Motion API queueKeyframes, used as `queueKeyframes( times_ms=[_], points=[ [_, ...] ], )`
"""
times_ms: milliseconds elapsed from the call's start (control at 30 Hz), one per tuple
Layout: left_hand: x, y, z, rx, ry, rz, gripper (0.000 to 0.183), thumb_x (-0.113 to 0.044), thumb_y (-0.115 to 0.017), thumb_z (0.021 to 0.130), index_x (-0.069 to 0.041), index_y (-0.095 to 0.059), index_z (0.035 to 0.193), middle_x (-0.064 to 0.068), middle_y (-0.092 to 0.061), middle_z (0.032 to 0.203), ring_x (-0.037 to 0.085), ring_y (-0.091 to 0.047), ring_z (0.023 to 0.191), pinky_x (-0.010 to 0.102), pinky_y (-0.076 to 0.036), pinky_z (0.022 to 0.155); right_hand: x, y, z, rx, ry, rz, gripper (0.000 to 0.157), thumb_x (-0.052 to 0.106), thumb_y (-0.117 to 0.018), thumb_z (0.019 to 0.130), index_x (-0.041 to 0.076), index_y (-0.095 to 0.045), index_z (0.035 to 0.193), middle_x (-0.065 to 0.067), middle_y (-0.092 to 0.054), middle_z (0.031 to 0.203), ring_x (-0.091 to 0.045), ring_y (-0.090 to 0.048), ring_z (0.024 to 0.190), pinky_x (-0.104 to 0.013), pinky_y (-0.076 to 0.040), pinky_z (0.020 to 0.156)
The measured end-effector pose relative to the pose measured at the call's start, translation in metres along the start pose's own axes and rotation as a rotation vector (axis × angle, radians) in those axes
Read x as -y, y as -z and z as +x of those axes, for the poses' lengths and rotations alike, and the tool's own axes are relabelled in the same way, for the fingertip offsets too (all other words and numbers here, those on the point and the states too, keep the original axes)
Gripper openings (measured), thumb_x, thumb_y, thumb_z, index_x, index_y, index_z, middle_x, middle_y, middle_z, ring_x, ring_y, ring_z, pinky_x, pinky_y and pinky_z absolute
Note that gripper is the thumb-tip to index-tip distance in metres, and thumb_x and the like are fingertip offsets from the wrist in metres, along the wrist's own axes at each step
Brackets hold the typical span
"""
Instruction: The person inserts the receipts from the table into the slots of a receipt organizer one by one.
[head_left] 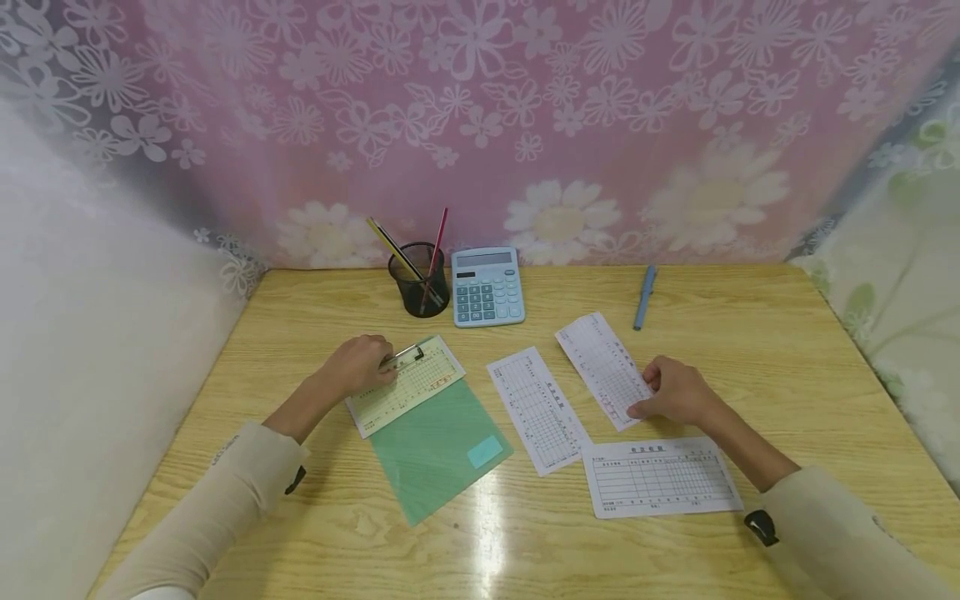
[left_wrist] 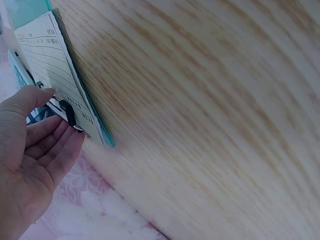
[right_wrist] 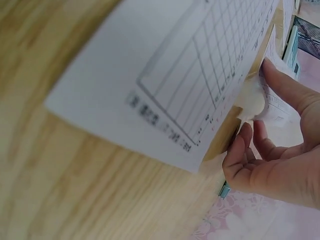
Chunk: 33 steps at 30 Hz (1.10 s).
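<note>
A green clipboard lies at an angle left of the table's middle, with yellowish printed forms under its metal clip. My left hand grips the clip at the clipboard's top edge; in the left wrist view, thumb and fingers close around the clip. My right hand pinches the lower right edge of a white printed slip, which bends a little at the thumb in the right wrist view. Two more white slips lie flat between and below the hands, one slanted and one nearly level.
A black mesh pen cup with pencils stands at the back, beside a light blue calculator. Behind the right hand lies a blue pen. A patterned curtain hangs along the table's back edge.
</note>
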<state>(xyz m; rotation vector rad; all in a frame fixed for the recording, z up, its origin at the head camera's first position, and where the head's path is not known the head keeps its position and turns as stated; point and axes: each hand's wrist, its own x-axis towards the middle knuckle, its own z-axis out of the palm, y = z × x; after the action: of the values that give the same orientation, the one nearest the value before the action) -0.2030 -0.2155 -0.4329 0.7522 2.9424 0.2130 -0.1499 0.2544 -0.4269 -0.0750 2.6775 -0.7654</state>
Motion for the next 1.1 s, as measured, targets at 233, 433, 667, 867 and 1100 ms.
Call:
queueKeyframes(
  times_ms=[233,433,667,867,1100],
  points=[
    [0.0,0.001,-0.001,0.008,0.003,0.004,0.015,-0.017,-0.067,0.084,-0.008,-0.059,0.074,0.001,-0.052,0.072,0.011,-0.042,0.06,0.024,-0.034,0.054,0.002,-0.001,0.0,-0.028,-0.007,-0.019,0.059,0.023,-0.083,0.07,-0.005,-0.047,0.106,-0.019,-0.055,0.096,-0.025,-0.05,0.08,-0.031,-0.041,0.067],
    [-0.001,0.002,-0.001,0.015,0.002,0.006,0.015,-0.018,-0.066,0.084,-0.008,-0.06,0.076,0.0,-0.053,0.073,0.011,-0.043,0.06,0.024,-0.035,0.054,-0.003,0.002,0.002,-0.016,-0.001,0.01,0.052,0.021,-0.077,0.076,-0.005,-0.048,0.11,-0.025,-0.059,0.105,-0.026,-0.054,0.083,-0.03,-0.042,0.067],
    [0.0,0.002,-0.001,0.006,-0.007,-0.004,0.019,-0.016,-0.066,0.084,-0.009,-0.055,0.069,0.0,-0.049,0.069,0.011,-0.041,0.059,0.024,-0.032,0.053,-0.007,0.02,0.002,0.028,0.069,0.16,0.047,0.028,-0.069,0.084,-0.004,-0.058,0.117,-0.019,-0.065,0.11,-0.022,-0.058,0.092,-0.029,-0.043,0.073],
    [0.0,0.002,-0.001,-0.004,-0.013,-0.002,0.02,-0.016,-0.066,0.083,-0.009,-0.054,0.068,-0.001,-0.046,0.067,0.011,-0.039,0.058,0.024,-0.031,0.053,-0.007,0.028,-0.001,0.024,0.037,0.222,0.049,0.035,-0.065,0.088,-0.003,-0.061,0.119,-0.019,-0.065,0.117,-0.024,-0.058,0.102,-0.03,-0.041,0.078],
    [0.0,0.002,-0.001,-0.006,-0.012,-0.001,0.019,-0.016,-0.066,0.083,-0.008,-0.055,0.069,-0.001,-0.046,0.068,0.011,-0.039,0.058,0.024,-0.031,0.053,-0.01,0.03,-0.002,-0.005,0.004,0.304,0.054,0.038,-0.055,0.094,-0.005,-0.054,0.127,-0.024,-0.058,0.126,-0.03,-0.058,0.11,-0.038,-0.048,0.084]
  ],
)
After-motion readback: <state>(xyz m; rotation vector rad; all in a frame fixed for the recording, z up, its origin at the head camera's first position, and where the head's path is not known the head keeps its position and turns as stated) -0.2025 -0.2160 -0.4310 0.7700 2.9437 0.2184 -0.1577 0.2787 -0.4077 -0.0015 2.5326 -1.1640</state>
